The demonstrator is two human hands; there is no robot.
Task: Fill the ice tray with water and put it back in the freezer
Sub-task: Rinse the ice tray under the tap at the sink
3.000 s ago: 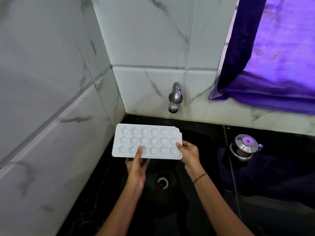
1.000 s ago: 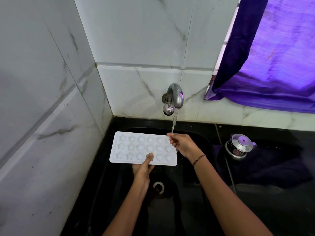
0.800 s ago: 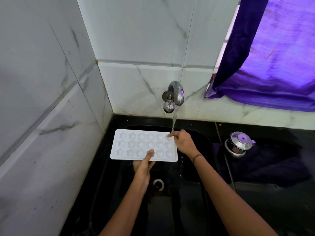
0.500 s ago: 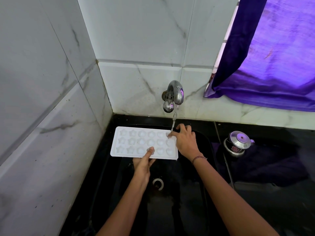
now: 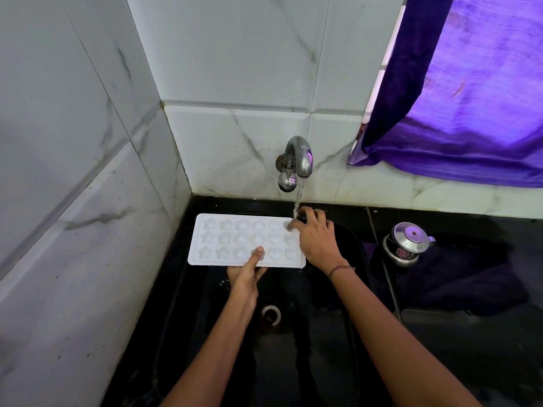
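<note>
1. The ice tray is held flat over the black sink, between the fingers of both hands. Its far right corner sits under the water stream, so the moulds there fill first. How full they are, I cannot tell.
2. The left hand pinches the near edge. The thumb lies on top and the other fingers go under the tray, probably to carry the weight and hold it level.
3. The right hand has its fingers curled round the right end, with the thumb on the far corner. The water falls just beside them. I judge that this grip steers the tray under the stream.
4. The tap is above the right-hand fingers. The drain is below the left-hand fingers, so spilled water runs away.
5. A steel pot stands on the dark tabletop, well apart from the right-hand fingers.
6. Filling seems only begun; the freezer is not in view.
</note>
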